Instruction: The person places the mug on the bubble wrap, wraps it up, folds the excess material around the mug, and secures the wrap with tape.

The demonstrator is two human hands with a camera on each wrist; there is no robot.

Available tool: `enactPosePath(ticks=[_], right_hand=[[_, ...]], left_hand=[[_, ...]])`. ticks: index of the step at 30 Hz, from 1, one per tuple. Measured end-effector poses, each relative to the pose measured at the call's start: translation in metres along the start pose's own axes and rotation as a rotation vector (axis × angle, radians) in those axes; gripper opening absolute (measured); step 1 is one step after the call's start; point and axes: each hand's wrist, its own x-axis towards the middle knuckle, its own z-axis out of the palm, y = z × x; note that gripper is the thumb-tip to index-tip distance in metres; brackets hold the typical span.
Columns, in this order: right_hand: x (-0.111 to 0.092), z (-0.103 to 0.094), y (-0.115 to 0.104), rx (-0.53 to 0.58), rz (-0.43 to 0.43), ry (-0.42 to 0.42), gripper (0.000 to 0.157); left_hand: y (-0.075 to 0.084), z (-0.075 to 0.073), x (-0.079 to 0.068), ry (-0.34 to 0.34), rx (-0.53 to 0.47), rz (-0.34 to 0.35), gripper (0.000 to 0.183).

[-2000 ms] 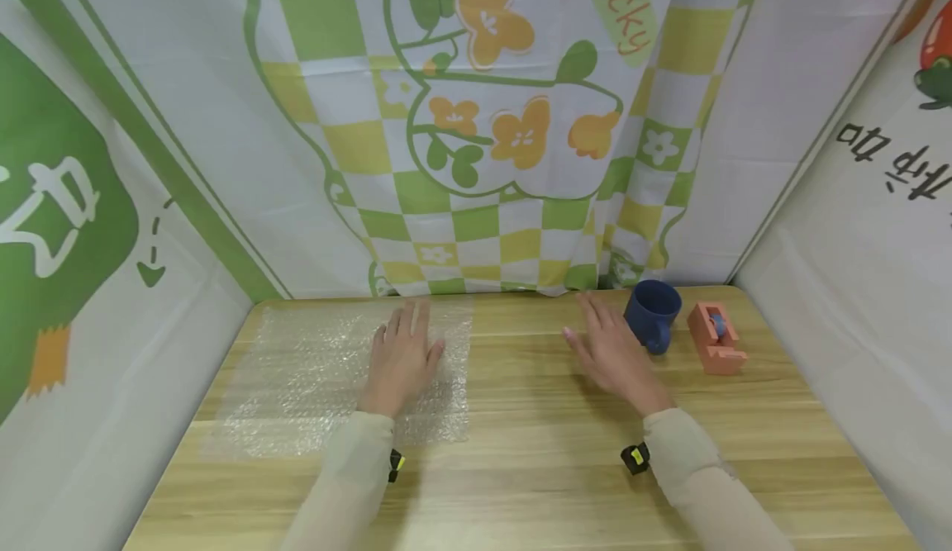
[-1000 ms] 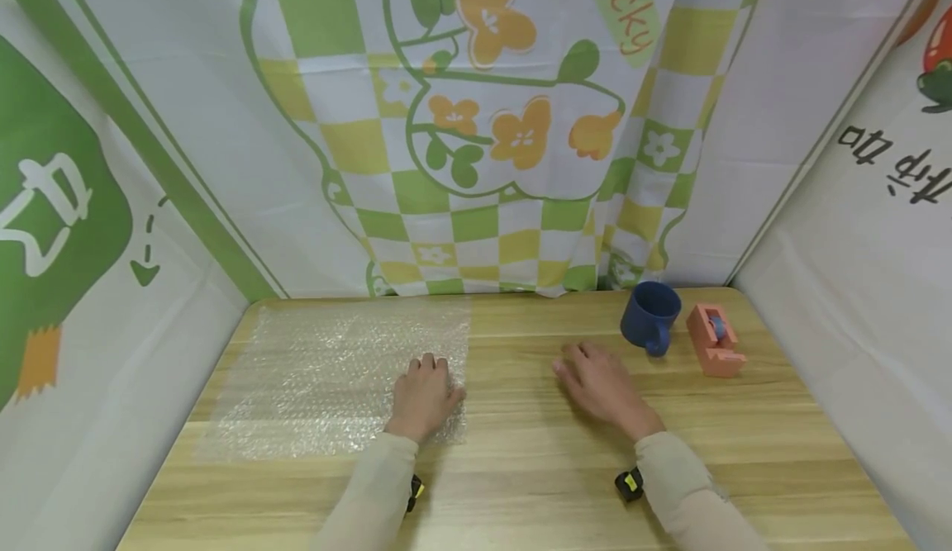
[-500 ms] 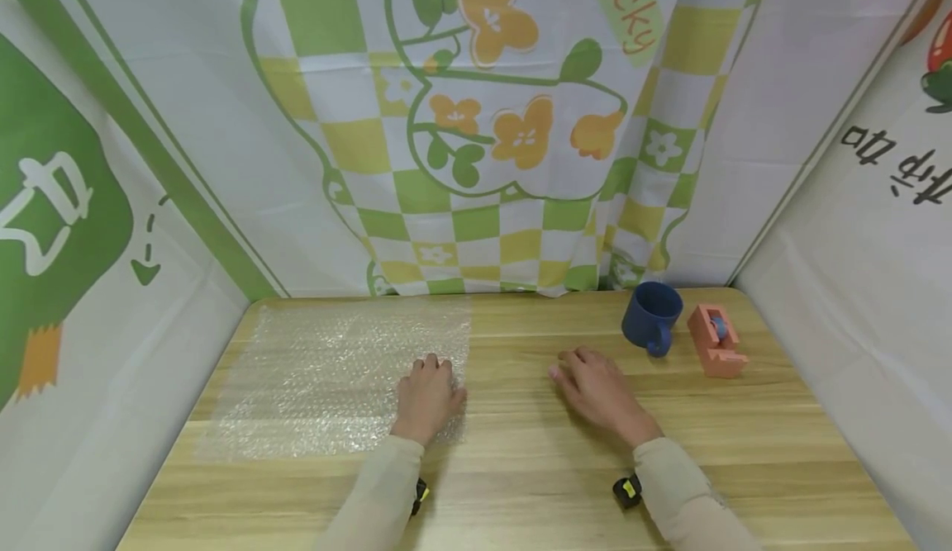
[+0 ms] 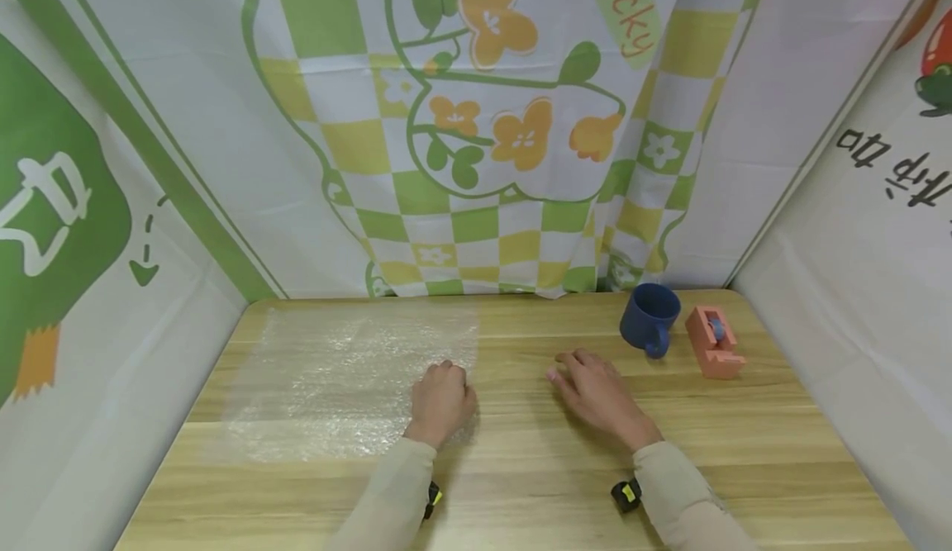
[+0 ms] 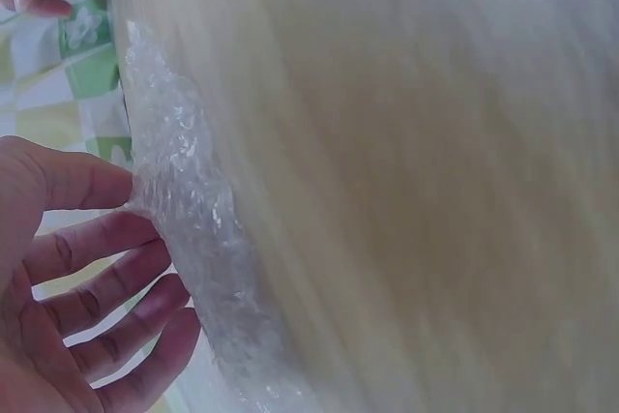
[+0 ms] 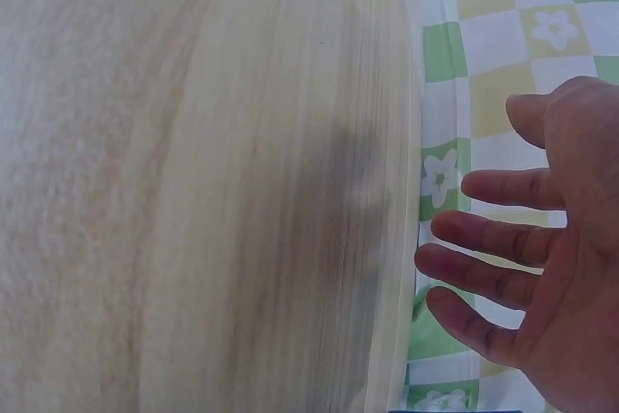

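A clear sheet of bubble wrap lies flat over the left part of the wooden table. My left hand is at its right edge; in the left wrist view the thumb and index finger pinch that edge of the bubble wrap, and the other fingers are spread behind it. My right hand hovers over the table right of the sheet, holding nothing. The right wrist view shows its fingers apart and relaxed. A blue mug stands beyond the right hand, its handle toward me.
A pink tape dispenser with a blue roll stands right of the mug. The wooden table ends at a checked, flowered curtain behind and printed white cloth walls on both sides. A small black and yellow device sits at each wrist.
My left hand has come back and right from over the bubble wrap to its right edge and pinched it. The right hand has drawn back from beside the mug, with its fingers more relaxed.
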Motion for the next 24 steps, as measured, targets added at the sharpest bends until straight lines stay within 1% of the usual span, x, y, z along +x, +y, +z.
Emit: enactPosePath(ticks=[8,13,18,20,24], right_hand=[[0.001,0.002,-0.001,0.015,0.000,0.006,0.042],[0.001,0.005,0.000,0.019,0.002,0.003,0.043],[0.004,0.006,-0.004,0.010,0.005,0.000,0.042],[0.006,0.006,-0.007,0.007,0.005,-0.003,0.042],[0.008,0.005,-0.011,0.003,-0.009,-0.003,0.042]], left_hand=[[0.016,0.007,0.000,0.028,-0.008,0.019,0.024],[0.028,0.014,0.001,0.023,-0.018,0.035,0.023],[0.040,0.018,0.002,0.016,-0.013,0.050,0.024],[0.043,0.019,0.003,0.017,-0.007,0.053,0.024],[0.042,0.019,0.003,-0.004,-0.018,0.064,0.025]])
